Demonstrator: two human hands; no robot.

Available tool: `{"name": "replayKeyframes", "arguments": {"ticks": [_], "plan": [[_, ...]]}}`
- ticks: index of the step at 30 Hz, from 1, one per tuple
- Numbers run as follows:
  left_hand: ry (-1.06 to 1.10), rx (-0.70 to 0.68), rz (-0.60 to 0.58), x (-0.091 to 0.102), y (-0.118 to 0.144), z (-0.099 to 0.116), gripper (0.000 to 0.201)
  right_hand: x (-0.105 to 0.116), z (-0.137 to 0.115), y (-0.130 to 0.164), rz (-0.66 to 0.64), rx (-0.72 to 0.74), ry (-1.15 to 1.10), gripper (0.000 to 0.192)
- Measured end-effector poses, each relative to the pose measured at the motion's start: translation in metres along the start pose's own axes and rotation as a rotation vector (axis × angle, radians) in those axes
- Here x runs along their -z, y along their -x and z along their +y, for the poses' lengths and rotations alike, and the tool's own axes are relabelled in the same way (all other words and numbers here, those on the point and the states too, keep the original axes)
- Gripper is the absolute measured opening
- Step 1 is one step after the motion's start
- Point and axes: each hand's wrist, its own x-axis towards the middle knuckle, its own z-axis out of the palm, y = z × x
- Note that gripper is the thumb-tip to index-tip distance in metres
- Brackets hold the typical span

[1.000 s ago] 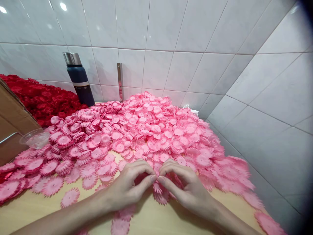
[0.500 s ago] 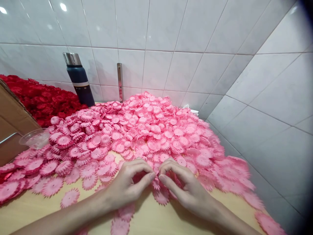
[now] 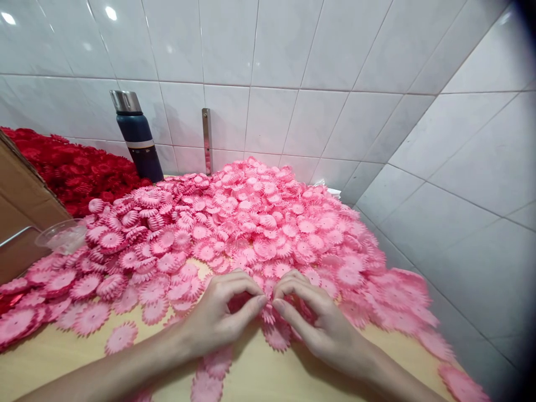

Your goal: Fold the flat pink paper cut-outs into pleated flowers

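Left hand (image 3: pixel 220 318) and right hand (image 3: pixel 320 324) pinch a half-hidden pink flower (image 3: pixel 268 317) on the wooden bench (image 3: pixel 62 352), in a white-tiled corner.

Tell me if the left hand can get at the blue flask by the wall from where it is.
Probably not without leaning in. The left hand is pinching a pink flower piece at the near edge, and the blue flask stands at the wall behind the pink flower pile.

A blue flask (image 3: pixel 138 137) stands beside red flowers (image 3: pixel 75 170).
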Motion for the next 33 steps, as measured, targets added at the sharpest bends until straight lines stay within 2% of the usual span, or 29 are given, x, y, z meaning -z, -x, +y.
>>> {"name": "replayKeyframes", "arguments": {"ticks": [5, 10, 20, 26, 33], "plan": [[0.005, 0.007, -0.012, -0.0011, 0.0016, -0.0010, 0.018, 0.0002, -0.0014, -0.0001, 0.014, -0.004, 0.014, 0.013], [-0.004, 0.010, -0.023, -0.0015, 0.0025, -0.0015, 0.017, -0.0007, -0.0018, 0.0007, -0.026, -0.018, 0.011, 0.015], [0.020, 0.044, 0.017, 0.0008, 0.0014, 0.0001, 0.017, -0.0001, -0.0003, 0.0013, -0.025, -0.005, -0.017, 0.016], [0.032, 0.037, -0.027, -0.0016, 0.0027, -0.0035, 0.012, -0.0012, -0.0004, 0.0008, -0.029, 0.000, 0.006, 0.015], [0.010, 0.030, -0.038, -0.0009, 0.0019, -0.0037, 0.016, -0.0016, -0.0006, 0.0014, -0.031, 0.007, 0.021, 0.014]]}}
